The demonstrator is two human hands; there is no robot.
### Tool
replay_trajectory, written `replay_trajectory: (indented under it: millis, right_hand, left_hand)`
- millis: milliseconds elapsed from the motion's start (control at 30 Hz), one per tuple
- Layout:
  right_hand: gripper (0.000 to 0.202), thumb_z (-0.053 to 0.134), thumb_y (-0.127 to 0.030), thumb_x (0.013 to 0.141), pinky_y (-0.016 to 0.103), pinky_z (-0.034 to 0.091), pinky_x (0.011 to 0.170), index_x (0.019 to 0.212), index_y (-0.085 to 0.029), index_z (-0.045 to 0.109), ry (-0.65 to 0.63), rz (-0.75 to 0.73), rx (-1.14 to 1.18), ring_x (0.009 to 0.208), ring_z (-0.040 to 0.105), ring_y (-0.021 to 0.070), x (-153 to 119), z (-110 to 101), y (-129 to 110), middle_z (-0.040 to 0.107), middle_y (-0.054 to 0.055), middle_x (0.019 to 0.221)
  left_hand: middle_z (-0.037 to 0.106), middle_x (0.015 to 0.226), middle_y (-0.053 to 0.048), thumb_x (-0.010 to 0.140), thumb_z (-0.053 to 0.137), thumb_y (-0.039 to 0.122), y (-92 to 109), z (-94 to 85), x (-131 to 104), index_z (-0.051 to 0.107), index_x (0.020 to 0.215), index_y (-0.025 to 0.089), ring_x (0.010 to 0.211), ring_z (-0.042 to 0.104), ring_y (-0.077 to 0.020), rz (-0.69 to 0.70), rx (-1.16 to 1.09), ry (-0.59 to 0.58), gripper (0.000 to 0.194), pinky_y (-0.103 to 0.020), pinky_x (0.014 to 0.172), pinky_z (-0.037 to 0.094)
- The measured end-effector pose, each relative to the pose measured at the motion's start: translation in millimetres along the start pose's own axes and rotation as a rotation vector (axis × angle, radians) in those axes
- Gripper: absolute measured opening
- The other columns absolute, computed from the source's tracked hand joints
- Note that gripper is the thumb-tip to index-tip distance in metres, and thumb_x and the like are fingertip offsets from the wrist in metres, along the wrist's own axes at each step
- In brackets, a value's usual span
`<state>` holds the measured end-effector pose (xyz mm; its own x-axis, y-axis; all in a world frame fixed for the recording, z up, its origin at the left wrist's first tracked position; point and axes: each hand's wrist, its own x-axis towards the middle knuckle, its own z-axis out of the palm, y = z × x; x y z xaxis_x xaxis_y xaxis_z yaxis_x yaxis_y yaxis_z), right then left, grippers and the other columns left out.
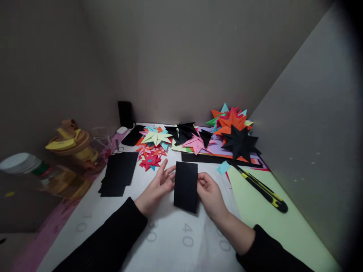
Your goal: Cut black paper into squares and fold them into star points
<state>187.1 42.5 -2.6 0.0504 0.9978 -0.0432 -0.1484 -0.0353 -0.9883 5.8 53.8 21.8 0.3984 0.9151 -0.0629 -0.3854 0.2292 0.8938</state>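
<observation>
A black rectangle of paper (185, 187) is held up over the white mat, its long side upright and slightly tilted. My right hand (209, 192) pinches its right edge between thumb and fingers. On the other side, my left hand (159, 187) has its fingers spread, the tips close to the paper's left edge; whether they touch it I cannot tell. Left of my hands lies a loose stack of black paper sheets (120, 170). Small folded red paper stars (150, 160) sit just beyond my left hand.
A yellow and black utility knife (263, 189) rests on pale green paper (255, 223) at the right. Folded paper stars (232, 124) pile up at the back, with black folded pieces (184, 132) beside them. Scissors (118, 145), a phone (134, 135) and a jar (42, 172) stand or lie leftward.
</observation>
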Motion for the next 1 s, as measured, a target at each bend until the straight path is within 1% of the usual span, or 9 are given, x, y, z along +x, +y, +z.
replay_trajectory:
  millis: [167, 333, 433, 533, 667, 733, 800, 900, 1000]
  right_hand:
    - [0.014, 0.062, -0.029, 0.077, 0.024, 0.043, 0.056, 0.078, -0.023, 0.049, 0.114, -0.17, -0.182, 0.061, 0.053, 0.0136, -6, 1, -3, 0.055, -0.003, 0.068]
    - [0.024, 0.067, -0.027, 0.071, 0.036, 0.05, 0.078, 0.095, -0.023, 0.064, -0.175, -0.109, -0.261, 0.085, 0.062, 0.024, -16, 6, -7, 0.068, 0.004, 0.09]
    - [0.021, 0.068, -0.033, 0.071, 0.037, 0.051, 0.071, 0.089, -0.021, 0.066, -0.2, -0.059, -0.229, 0.078, 0.063, 0.0242, -17, 6, -11, 0.07, 0.004, 0.083]
    - [0.028, 0.068, -0.041, 0.072, 0.034, 0.051, 0.068, 0.09, -0.02, 0.065, -0.08, -0.064, -0.17, 0.077, 0.063, 0.0229, -11, 1, -19, 0.07, 0.005, 0.087]
    - [0.025, 0.071, -0.04, 0.07, 0.028, 0.048, 0.059, 0.076, -0.02, 0.058, 0.018, -0.086, -0.123, 0.066, 0.06, 0.0169, 7, -13, -34, 0.065, 0.001, 0.072]
    - [0.031, 0.072, -0.038, 0.069, 0.024, 0.04, 0.045, 0.065, -0.021, 0.047, 0.046, -0.067, -0.207, 0.047, 0.049, 0.0119, 16, -21, -37, 0.051, -0.005, 0.052]
    - [0.027, 0.069, -0.035, 0.071, 0.024, 0.039, 0.042, 0.071, -0.022, 0.046, 0.072, -0.125, -0.345, 0.044, 0.046, 0.0114, 21, -27, -38, 0.047, -0.006, 0.053]
    - [0.027, 0.059, -0.02, 0.076, 0.036, 0.052, 0.07, 0.103, -0.021, 0.052, 0.049, -0.468, -0.673, 0.088, 0.06, 0.0224, 22, -34, -34, 0.06, 0.009, 0.1]
    - [0.056, 0.047, -0.002, 0.072, 0.055, 0.029, 0.104, 0.123, -0.023, 0.051, -0.219, -0.786, -1.047, 0.135, 0.026, 0.0309, 21, -38, -28, 0.036, 0.012, 0.143]
  left_hand:
    - [0.01, 0.154, -0.016, 0.063, 0.081, 0.034, -16, 14.6, -12, -0.006, 0.148, 0.025, 0.14, 0.011, -0.0339, 0.105, 0.456, -0.016, 0.122, -0.05, 0.112, 0.011]
    - [0.007, 0.155, -0.014, 0.06, 0.081, 0.026, -23, 23.3, -21, 0.002, 0.149, 0.022, 0.141, 0.004, -0.0346, 0.131, 0.528, -0.155, 0.119, -0.051, 0.114, 0.007]
    - [0.031, 0.149, -0.014, 0.068, 0.075, 0.027, -14, 19.0, -18, 0.032, 0.143, 0.019, 0.136, 0.026, -0.0346, 0.084, 0.485, -0.121, 0.087, -0.049, 0.112, 0.019]
    - [0.066, 0.112, -0.014, 0.075, 0.069, 0.034, -1, 11.1, -12, 0.062, 0.113, 0.013, 0.106, 0.059, -0.0325, -0.071, 0.31, -0.024, 0.045, -0.045, 0.094, 0.043]
    - [0.072, 0.089, -0.01, 0.069, 0.074, 0.031, 13, -0.1, -4, 0.066, 0.096, 0.012, 0.08, 0.067, -0.0251, -0.154, 0.019, 0.083, 0.034, -0.039, 0.078, 0.05]
    - [0.072, 0.083, -0.009, 0.066, 0.077, 0.027, 16, -4.7, -1, 0.065, 0.092, 0.012, 0.073, 0.068, -0.0226, -0.168, -0.003, 0.101, 0.032, -0.035, 0.073, 0.051]
    - [0.072, 0.08, -0.008, 0.065, 0.077, 0.025, 15, -8.1, 2, 0.065, 0.093, 0.012, 0.071, 0.068, -0.0217, -0.158, 0.01, 0.112, 0.033, -0.033, 0.069, 0.051]
    - [0.071, 0.093, -0.008, 0.067, 0.073, 0.021, 12, -12.2, 6, 0.062, 0.105, 0.015, 0.083, 0.067, -0.0233, -0.096, 0.051, 0.095, 0.041, -0.033, 0.074, 0.051]
    - [0.067, 0.111, -0.009, 0.07, 0.067, 0.016, 7, -17.2, 10, 0.056, 0.116, 0.018, 0.1, 0.063, -0.0236, -0.026, 0.156, 0.174, 0.047, -0.032, 0.082, 0.05]
